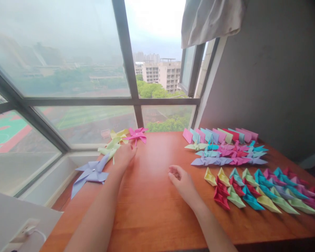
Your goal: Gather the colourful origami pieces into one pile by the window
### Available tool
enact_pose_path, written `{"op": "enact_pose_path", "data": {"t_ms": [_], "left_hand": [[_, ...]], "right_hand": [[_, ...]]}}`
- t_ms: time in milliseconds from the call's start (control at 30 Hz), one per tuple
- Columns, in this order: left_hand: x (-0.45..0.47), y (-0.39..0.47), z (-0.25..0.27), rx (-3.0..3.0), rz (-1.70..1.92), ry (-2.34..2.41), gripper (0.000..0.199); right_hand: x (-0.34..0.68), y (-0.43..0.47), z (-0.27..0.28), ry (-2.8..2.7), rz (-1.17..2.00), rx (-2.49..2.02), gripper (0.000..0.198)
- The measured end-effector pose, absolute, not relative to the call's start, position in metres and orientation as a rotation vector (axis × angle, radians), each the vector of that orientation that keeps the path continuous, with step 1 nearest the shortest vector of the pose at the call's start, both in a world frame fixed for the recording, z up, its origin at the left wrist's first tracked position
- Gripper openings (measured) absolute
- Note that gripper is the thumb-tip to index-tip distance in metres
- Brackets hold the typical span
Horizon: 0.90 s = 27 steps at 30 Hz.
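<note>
The green pinwheel [110, 146] lies at the counter's [152, 210] window edge, under the left hand [124, 154], whose fingers rest spread and flat against its blades, gripping nothing. It looks like thin folded paper: light, easily creased, best lifted by the centre pin or a blade root. Beyond it lies a pink pinwheel [137, 134]; nearer the camera, a lavender pinwheel [90, 172]. The right hand [182, 180] rests loosely curled, empty, well right of it. Farther right sit rows of folded paper boats [254, 194], not in the way.
</note>
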<state>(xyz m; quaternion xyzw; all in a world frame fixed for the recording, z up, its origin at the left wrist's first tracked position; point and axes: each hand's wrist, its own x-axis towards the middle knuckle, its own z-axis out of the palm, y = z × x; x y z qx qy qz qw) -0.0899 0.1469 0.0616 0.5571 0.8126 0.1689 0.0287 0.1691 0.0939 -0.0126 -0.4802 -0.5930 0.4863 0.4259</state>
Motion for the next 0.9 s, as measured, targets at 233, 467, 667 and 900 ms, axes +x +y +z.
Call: {"op": "enact_pose_path", "data": {"t_ms": [233, 467, 667, 900], "left_hand": [[-0.045, 0.111, 0.066, 1.904, 0.361, 2.347, 0.031], [0.020, 0.039, 0.037, 2.048, 0.530, 1.897, 0.020], [0.074, -0.005, 0.011, 2.010, 0.725, 1.608, 0.015], [0.121, 0.012, 0.012, 2.085, 0.779, 1.447, 0.053]], "right_hand": [[0.169, 0.088, -0.004, -1.549, 1.140, -1.229, 0.024], [0.219, 0.036, 0.004, -1.755, 0.749, -1.252, 0.023], [0.339, 0.020, 0.006, -1.636, 0.154, -1.535, 0.025], [0.401, 0.061, -0.011, -1.834, -0.180, -1.638, 0.040]]}}
